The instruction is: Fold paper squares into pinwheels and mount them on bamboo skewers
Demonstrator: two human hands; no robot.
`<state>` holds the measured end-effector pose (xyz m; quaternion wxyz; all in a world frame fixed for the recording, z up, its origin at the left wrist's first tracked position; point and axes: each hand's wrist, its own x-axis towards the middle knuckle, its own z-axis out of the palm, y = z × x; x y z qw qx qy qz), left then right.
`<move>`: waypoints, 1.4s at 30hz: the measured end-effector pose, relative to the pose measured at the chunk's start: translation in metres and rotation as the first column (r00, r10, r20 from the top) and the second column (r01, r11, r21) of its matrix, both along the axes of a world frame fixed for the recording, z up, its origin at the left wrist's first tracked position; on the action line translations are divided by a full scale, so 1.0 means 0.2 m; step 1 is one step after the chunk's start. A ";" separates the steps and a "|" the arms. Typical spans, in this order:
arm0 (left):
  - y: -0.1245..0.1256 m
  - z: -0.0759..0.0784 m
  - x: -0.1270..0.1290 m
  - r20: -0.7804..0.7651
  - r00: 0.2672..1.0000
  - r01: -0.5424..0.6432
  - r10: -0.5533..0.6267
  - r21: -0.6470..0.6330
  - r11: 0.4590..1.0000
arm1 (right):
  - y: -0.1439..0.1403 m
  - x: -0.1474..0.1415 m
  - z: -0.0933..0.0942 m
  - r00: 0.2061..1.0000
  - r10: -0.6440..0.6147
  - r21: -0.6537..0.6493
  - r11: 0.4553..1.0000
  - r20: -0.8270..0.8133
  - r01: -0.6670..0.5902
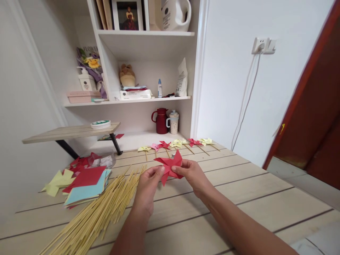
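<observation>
Red pinwheel point(169, 166): above table point(239, 198) centre, folded blades kept together by both hands.
Left hand point(146, 187): pinching its 9 o'clock edge.
Right hand point(192, 175): pinching 3 o'clock edge.
Sticks point(106, 209): 8 o'clock (within reach).

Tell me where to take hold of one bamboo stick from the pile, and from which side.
Pinch a bamboo stick at its far tip, where the pile fans out and ends stand apart, coming from above on the left hand side. Nearer the table edge they overlap tightly.
</observation>
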<state>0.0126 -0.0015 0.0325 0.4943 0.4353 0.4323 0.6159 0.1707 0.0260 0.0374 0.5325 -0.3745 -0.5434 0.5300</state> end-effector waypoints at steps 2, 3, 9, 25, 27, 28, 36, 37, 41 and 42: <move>-0.01 0.01 0.00 -0.019 1.000 0.014 -0.014 -0.003 1.000 | 0.00 0.00 -0.01 1.000 0.019 -0.005 1.000 -0.004 -0.019; -0.01 0.01 0.00 -0.025 0.999 0.022 -0.022 -0.003 1.000 | 0.00 0.00 -0.01 1.000 0.022 -0.006 1.000 -0.001 -0.022; 0.00 -0.01 0.00 -0.055 0.992 0.110 -0.110 -0.005 0.994 | -0.02 -0.03 -0.02 0.999 0.036 0.001 0.999 0.034 -0.036; -0.01 -0.02 0.00 -0.056 0.998 -0.017 0.015 -0.038 0.999 | -0.01 -0.04 -0.03 0.999 0.029 -0.033 0.999 0.017 -0.029; -0.01 -0.02 0.00 -0.070 0.997 -0.020 0.016 -0.053 0.998 | -0.01 -0.04 -0.03 0.999 0.023 -0.032 0.999 0.028 -0.022; -0.01 -0.02 -0.01 -0.074 0.997 -0.023 0.019 -0.057 0.998 | -0.01 -0.04 -0.03 0.999 0.020 -0.029 0.999 0.030 -0.019; -0.01 -0.02 -0.01 -0.143 0.989 -0.047 0.038 -0.060 0.997 | -0.01 -0.04 -0.02 0.999 0.005 -0.037 0.999 0.045 -0.003; 0.00 -0.02 -0.01 -0.147 0.989 -0.040 0.031 -0.059 0.997 | -0.01 -0.04 -0.02 0.999 0.009 -0.036 0.999 0.048 -0.008; 0.00 -0.02 -0.01 -0.147 0.989 -0.020 0.012 -0.054 0.998 | -0.01 -0.04 -0.02 0.998 0.036 -0.042 0.999 0.047 -0.034; 0.00 -0.02 -0.01 -0.139 0.990 -0.007 0.000 -0.051 0.999 | -0.01 -0.04 -0.02 0.998 0.043 -0.046 0.998 0.035 -0.042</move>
